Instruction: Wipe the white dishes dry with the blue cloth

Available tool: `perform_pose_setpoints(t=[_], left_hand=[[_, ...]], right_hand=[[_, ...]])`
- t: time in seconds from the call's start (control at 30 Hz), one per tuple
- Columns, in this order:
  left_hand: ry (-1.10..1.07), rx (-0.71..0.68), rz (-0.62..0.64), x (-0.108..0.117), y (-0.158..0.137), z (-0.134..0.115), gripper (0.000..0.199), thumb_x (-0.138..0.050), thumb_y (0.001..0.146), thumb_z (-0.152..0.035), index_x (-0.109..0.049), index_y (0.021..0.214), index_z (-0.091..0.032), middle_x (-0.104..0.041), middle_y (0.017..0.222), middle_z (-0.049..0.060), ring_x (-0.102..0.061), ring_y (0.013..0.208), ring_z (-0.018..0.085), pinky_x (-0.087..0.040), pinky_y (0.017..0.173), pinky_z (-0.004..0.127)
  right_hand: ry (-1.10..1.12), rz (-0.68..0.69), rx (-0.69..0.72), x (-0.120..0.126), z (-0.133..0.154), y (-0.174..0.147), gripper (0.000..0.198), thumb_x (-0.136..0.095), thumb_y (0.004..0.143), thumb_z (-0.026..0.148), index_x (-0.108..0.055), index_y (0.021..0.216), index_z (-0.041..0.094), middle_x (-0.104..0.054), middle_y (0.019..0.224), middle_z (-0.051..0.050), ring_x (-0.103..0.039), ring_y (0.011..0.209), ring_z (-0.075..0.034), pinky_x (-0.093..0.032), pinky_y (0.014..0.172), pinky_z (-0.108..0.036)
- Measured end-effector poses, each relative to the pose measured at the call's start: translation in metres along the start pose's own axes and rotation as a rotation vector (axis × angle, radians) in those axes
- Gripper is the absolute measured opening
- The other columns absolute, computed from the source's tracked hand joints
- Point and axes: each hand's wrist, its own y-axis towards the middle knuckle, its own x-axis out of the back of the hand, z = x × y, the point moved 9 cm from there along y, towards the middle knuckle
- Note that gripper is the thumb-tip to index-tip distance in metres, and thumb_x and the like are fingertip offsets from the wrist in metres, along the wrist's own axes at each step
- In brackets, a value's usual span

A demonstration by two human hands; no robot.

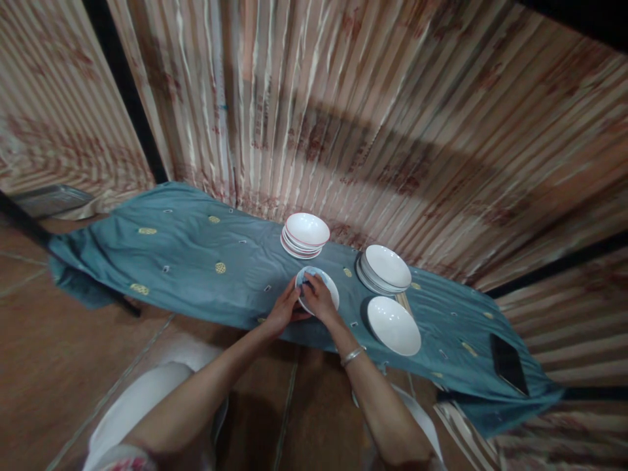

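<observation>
Near the front edge of the cloth-covered table, my left hand (284, 307) grips a small white bowl (333, 292) by its left side, with fingers partly underneath. My right hand (320, 299), with a silver bangle at the wrist, reaches into the bowl. Its fingers are bent and pressed onto a light-blue cloth (309, 271) that lies against the inside; much of the cloth is hidden under the fingers. Just behind the bowl stands a stack of red-rimmed white bowls (307, 229).
To the right are a stack of white plates (387, 268) and a single white dish (394, 326), with a light wooden strip (403, 302) between them. A black phone (509, 364) lies near the right end of the blue-green tablecloth (191, 281). Striped curtains (343, 118) hang behind.
</observation>
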Motion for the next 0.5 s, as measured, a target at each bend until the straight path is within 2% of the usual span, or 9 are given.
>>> perform_pose_setpoints(t=[0.27,0.5], left_hand=[[0.035,-0.035,-0.002,0.002,0.003,0.003,0.066,-0.057,0.086,-0.044,-0.035,0.147,-0.030,-0.053,0.139,0.011,-0.064,0.104,0.027,-0.060,0.074,0.040],[0.046,-0.025,-0.020,0.004,0.003,0.001,0.062,-0.055,0.088,-0.042,-0.037,0.146,-0.029,-0.055,0.136,0.011,-0.064,0.101,0.027,-0.059,0.070,0.039]], right_hand=[[0.210,0.221,-0.045,-0.002,0.008,-0.015,0.029,-0.053,0.084,0.022,-0.071,0.107,0.022,-0.070,0.113,-0.004,-0.062,0.108,-0.019,-0.044,0.101,-0.036],[0.164,0.412,-0.023,0.008,0.023,-0.035,0.027,-0.051,0.086,0.021,-0.073,0.102,0.020,-0.073,0.103,-0.004,-0.066,0.094,-0.020,-0.049,0.087,-0.034]])
